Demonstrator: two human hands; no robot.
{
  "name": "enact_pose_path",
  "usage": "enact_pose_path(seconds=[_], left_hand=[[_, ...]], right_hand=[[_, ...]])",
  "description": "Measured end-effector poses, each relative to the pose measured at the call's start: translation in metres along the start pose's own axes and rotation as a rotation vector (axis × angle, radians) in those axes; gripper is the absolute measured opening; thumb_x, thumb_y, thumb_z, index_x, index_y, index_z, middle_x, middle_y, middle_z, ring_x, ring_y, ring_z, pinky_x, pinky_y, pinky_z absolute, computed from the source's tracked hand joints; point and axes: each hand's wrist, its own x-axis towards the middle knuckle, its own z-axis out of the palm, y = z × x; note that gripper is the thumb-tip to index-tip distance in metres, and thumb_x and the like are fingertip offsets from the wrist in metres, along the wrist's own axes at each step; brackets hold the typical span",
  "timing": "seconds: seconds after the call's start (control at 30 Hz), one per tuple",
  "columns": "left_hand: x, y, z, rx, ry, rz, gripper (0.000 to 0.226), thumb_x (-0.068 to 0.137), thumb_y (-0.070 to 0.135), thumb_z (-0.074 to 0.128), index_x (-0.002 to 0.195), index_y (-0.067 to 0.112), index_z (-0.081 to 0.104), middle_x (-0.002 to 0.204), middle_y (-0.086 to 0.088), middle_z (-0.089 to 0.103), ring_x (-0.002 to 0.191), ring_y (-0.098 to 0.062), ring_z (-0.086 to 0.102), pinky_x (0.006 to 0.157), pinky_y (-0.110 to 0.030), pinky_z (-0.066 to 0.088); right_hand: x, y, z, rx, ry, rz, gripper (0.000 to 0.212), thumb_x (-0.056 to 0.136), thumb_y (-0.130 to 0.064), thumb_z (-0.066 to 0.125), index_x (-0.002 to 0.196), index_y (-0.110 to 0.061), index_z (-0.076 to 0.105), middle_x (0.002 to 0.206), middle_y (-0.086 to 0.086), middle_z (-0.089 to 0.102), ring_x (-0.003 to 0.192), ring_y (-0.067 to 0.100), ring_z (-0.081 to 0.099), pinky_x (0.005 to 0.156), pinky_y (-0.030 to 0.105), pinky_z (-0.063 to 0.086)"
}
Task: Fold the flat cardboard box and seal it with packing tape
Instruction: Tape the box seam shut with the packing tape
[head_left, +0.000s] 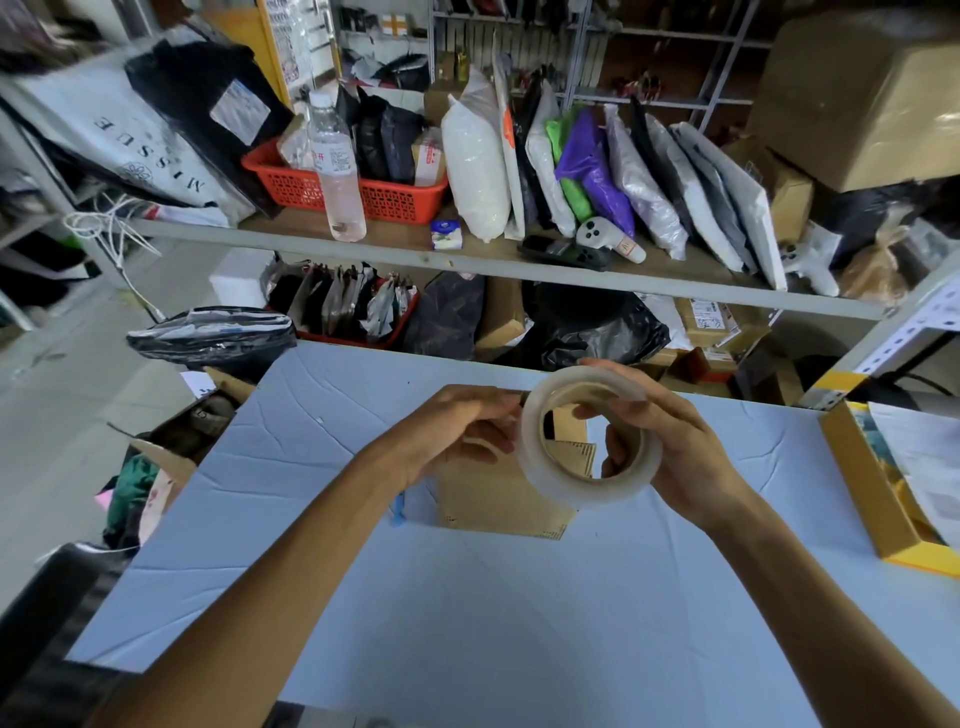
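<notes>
Grasped a wide roll of clear packing tape (571, 493) in the right grip (675, 452), with fingers curled round its rim and through the cardboard core. Pinched at the roll's upper left edge with the left grip (457, 431), with fingers bent. Held the roll in the air, just above a small brown cardboard box (493, 499) standing folded on the pale blue table (519, 623), partly hidden behind both grips. Could not tell the state of the box's flaps.

Read "MISSUE" in dark capitals, turned sideways, on a white bag (130, 135) on the grey metal shelf (363, 244) beyond the table. Noted red characters, too blurred to read, on the label of a clear plastic bottle (337, 171) standing before a red plastic basket (395, 200) there. Found a yellow-edged cardboard tray (862, 493) with printed papers at the table's right edge.
</notes>
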Motion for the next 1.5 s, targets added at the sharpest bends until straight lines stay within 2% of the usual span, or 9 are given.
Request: enact_pose_path(seconds=[0.23, 0.47, 0.6, 0.73, 0.87, 1.1, 1.2, 1.37, 1.5], left_hand=[[-0.002, 0.004, -0.010, 0.052, -0.026, -0.032, 0.022, 0.082, -0.007, 0.065, 0.099, 0.006, 0.072, 0.101, -0.011, 0.071, 0.093, -0.018, 0.068, 0.077, -0.023, 0.056], [0.004, -0.003, -0.002, 0.174, 0.357, 0.093, 0.024, 0.075, -0.002, 0.075, 0.084, 0.014, 0.059, 0.076, -0.003, 0.072, 0.081, -0.018, 0.067, 0.081, -0.029, 0.055], [0.007, 0.000, 0.003, -0.016, 0.493, 0.215, 0.033, 0.079, -0.013, 0.065, 0.085, 0.010, 0.043, 0.070, -0.006, 0.068, 0.061, -0.002, 0.067, 0.063, -0.012, 0.052], [0.008, -0.003, -0.004, -0.021, 0.608, 0.312, 0.037, 0.078, -0.014, 0.065, 0.088, 0.011, 0.039, 0.067, -0.005, 0.064, 0.062, -0.002, 0.064, 0.064, -0.013, 0.053], [0.007, -0.002, -0.006, 0.014, 0.574, 0.391, 0.030, 0.083, -0.008, 0.063, 0.095, 0.010, 0.042, 0.080, -0.008, 0.063, 0.073, -0.006, 0.065, 0.064, -0.021, 0.056], [0.000, -0.001, -0.018, -0.066, 0.414, 0.284, 0.032, 0.082, -0.002, 0.067, 0.111, 0.009, 0.056, 0.083, -0.002, 0.068, 0.075, -0.005, 0.067, 0.076, -0.020, 0.057], [0.002, -0.002, -0.022, -0.044, 0.405, 0.250, 0.034, 0.080, -0.006, 0.067, 0.108, 0.011, 0.058, 0.087, -0.006, 0.069, 0.077, -0.008, 0.068, 0.071, -0.020, 0.057], [0.006, -0.004, -0.025, 0.069, 0.402, 0.207, 0.043, 0.073, -0.005, 0.075, 0.110, 0.009, 0.058, 0.088, -0.007, 0.071, 0.083, -0.015, 0.068, 0.076, -0.022, 0.057], [0.008, -0.007, -0.030, 0.057, 0.439, 0.211, 0.042, 0.073, -0.005, 0.075, 0.109, 0.008, 0.059, 0.087, -0.007, 0.071, 0.083, -0.013, 0.068, 0.079, -0.022, 0.056]], right_hand=[[-0.002, 0.000, -0.004, -0.113, -0.002, 0.029, 0.044, 0.086, -0.007, 0.048, 0.129, -0.002, 0.055, 0.107, 0.023, 0.059, 0.067, 0.008, 0.063, 0.051, 0.031, 0.052], [0.001, 0.003, -0.005, -0.091, 0.087, 0.144, 0.037, 0.092, -0.003, 0.047, 0.125, -0.014, 0.061, 0.115, 0.021, 0.058, 0.092, 0.026, 0.058, 0.058, 0.028, 0.050], [0.002, 0.006, -0.006, -0.058, 0.150, 0.249, 0.034, 0.094, -0.008, 0.046, 0.120, -0.020, 0.064, 0.122, 0.017, 0.060, 0.097, 0.030, 0.058, 0.075, 0.037, 0.044], [0.002, 0.003, -0.006, -0.016, 0.317, 0.357, 0.024, 0.095, -0.014, 0.049, 0.107, -0.022, 0.068, 0.113, 0.013, 0.067, 0.091, 0.023, 0.065, 0.063, 0.034, 0.054], [0.006, 0.006, -0.009, 0.052, 0.428, 0.430, 0.031, 0.093, -0.019, 0.054, 0.122, -0.027, 0.063, 0.118, 0.008, 0.065, 0.102, 0.027, 0.062, 0.062, 0.036, 0.056], [0.001, -0.002, -0.023, 0.315, 0.097, 0.291, 0.025, 0.080, -0.010, 0.060, 0.105, -0.014, 0.068, 0.109, 0.007, 0.064, 0.101, 0.026, 0.061, 0.079, 0.034, 0.057], [0.000, 0.006, -0.026, 0.078, -0.020, 0.304, 0.051, 0.061, 0.006, 0.072, 0.105, -0.015, 0.055, 0.113, 0.010, 0.056, 0.106, 0.029, 0.055, 0.077, 0.031, 0.056], [0.004, 0.010, -0.014, -0.503, 0.094, 0.233, 0.058, 0.054, -0.008, 0.091, 0.099, -0.021, 0.057, 0.112, 0.002, 0.057, 0.101, 0.026, 0.056, 0.062, 0.023, 0.053], [0.003, 0.014, -0.009, -1.150, 0.151, -0.012, 0.055, 0.049, -0.026, 0.093, 0.085, -0.036, 0.053, 0.131, -0.016, 0.043, 0.116, 0.018, 0.026, 0.090, 0.031, 0.030]])
